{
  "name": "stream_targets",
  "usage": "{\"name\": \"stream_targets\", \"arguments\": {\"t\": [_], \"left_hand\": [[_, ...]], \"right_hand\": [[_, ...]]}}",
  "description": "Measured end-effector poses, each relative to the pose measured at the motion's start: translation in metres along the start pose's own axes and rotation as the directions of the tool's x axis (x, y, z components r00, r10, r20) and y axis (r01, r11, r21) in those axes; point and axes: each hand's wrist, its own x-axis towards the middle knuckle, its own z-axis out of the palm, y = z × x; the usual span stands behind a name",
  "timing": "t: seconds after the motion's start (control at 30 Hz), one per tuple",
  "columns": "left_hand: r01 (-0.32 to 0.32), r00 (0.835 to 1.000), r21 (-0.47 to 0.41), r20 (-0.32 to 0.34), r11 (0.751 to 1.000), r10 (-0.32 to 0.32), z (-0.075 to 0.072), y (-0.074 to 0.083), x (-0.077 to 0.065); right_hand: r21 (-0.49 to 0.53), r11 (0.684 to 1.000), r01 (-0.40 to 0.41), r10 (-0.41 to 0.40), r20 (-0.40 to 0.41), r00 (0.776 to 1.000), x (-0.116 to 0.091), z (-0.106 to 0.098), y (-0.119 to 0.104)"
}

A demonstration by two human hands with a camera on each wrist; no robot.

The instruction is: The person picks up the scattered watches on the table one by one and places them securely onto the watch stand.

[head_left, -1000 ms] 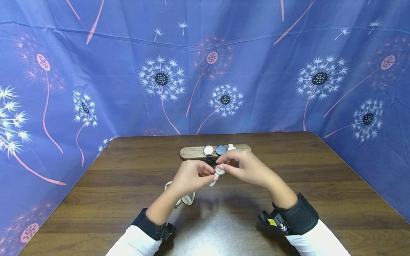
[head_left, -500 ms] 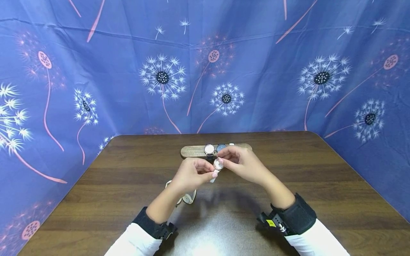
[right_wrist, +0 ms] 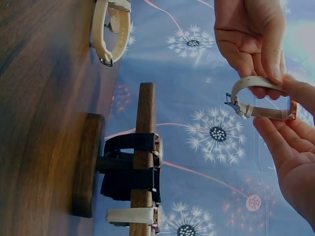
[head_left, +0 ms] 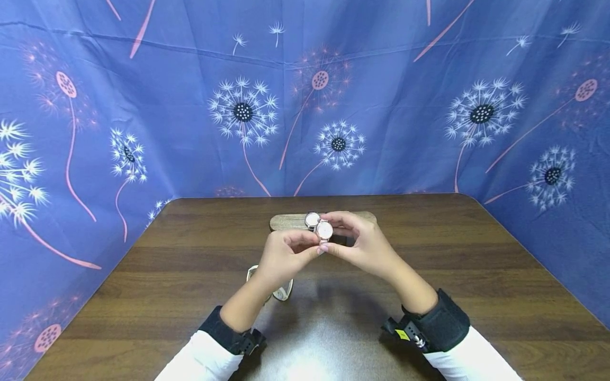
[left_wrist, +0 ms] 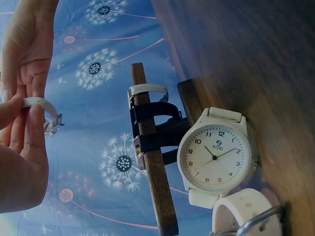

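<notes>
Both hands hold a wristwatch (head_left: 324,230) with a white strap and a rose-gold case, raised above the table, dial toward the head camera. Its strap forms a buckled loop (right_wrist: 256,83) in the right wrist view. The left hand (head_left: 285,257) pinches it from the left, thumb at the lower edge. From the other side the right hand (head_left: 362,238) grips it, fingers along the top and thumb below. Behind it lies a wooden watch stand (head_left: 286,222) bearing several watches, one with a pale dial (head_left: 312,219); the right hand covers the others in the head view.
Near the left forearm, white-strapped watches stand on the brown table (head_left: 190,254); one large white watch (left_wrist: 214,156) and a second white strap (left_wrist: 248,214) show up close. The stand has a wooden base (right_wrist: 87,167). A blue dandelion-print cloth (head_left: 405,132) hangs behind.
The held watch has risen slightly toward the stand and turned its dial to the camera. The right thumb has shifted from the dial to the lower edge, near the left thumb.
</notes>
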Motion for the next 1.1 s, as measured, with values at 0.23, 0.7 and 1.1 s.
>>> {"name": "stream_targets", "arguments": {"t": [0.23,0.7,1.1], "left_hand": [[-0.048,0.999,-0.002,0.013,0.999,0.048,0.001,0.003,-0.001],[-0.198,0.98,0.373,0.081,0.907,0.181,-0.034,-0.003,0.011],[0.029,0.999,0.51,0.004,0.86,-0.036,-0.08,-0.017,0.024]], "right_hand": [[-0.059,0.997,0.056,-0.058,-0.018,0.998,0.0,-0.004,0.001],[-0.241,0.965,-0.104,0.075,-0.127,0.989,0.001,-0.054,0.013],[-0.383,0.88,-0.281,0.242,-0.147,0.959,-0.018,-0.116,0.056]]}}
